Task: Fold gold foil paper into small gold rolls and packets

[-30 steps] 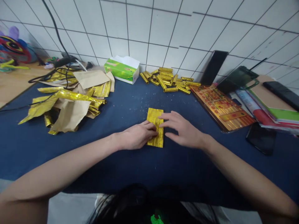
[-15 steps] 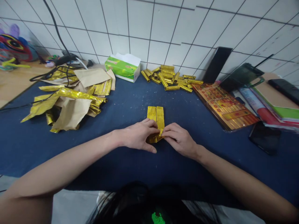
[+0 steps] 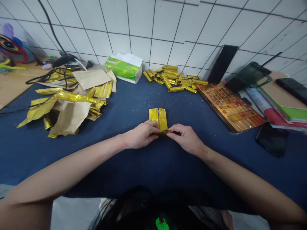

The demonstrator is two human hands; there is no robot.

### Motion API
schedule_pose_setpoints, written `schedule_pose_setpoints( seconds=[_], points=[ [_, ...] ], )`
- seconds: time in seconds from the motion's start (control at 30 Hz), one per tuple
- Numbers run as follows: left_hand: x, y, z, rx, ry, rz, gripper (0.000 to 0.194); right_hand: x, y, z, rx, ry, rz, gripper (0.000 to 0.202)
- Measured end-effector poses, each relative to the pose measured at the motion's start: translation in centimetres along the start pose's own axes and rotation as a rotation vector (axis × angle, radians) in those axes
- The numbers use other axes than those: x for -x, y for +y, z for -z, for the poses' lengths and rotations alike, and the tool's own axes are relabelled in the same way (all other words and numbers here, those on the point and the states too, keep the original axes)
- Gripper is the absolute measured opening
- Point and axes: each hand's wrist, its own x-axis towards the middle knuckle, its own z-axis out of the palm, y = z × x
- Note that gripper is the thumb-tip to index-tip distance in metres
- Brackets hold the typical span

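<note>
A folded strip of gold foil paper (image 3: 158, 117) lies on the dark blue cloth in front of me, with a seam down its middle. Its near end is rolled or folded up into a small edge. My left hand (image 3: 142, 134) pinches that edge at its left end, thumb below. At the right end, the fingertips of my right hand (image 3: 185, 138) grip the same edge. Behind the strip, near the wall, is a pile of small gold paper rolls (image 3: 171, 78).
Crumpled gold and brown paper (image 3: 72, 108) is heaped at left under a black cable (image 3: 54, 30). A green tissue pack (image 3: 123, 68) stands by the tiled wall. At right are an orange-gold packet (image 3: 232, 110), a phone (image 3: 272, 139), a dark cup (image 3: 249, 76) and stacked books (image 3: 285, 99).
The near end of the gold strip is now folded up further, so the strip looks shorter. My left fingers have closed from a looser spread into a pinch on its edge.
</note>
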Motion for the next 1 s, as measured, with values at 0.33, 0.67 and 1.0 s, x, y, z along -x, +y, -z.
schedule_pose_setpoints(
  seconds=[0.33, 0.67, 1.0],
  points=[
    [0.1, 0.2, -0.4, -0.005, 0.092, 0.187, 0.008, -0.6, 0.1, 0.1, -0.057, -0.054, -0.139, 0.016],
    [-0.3, 0.3, -0.3, -0.06, 0.083, 0.411, 0.011, -0.9, 0.2, 0.0, -0.047, -0.051, -0.174, 0.015],
    [0.1, 0.1, -1.1, -0.292, 0.084, 0.401, 0.017, -0.7, 0.4, -0.4, -0.096, 0.009, -0.188, 0.014]
  ],
)
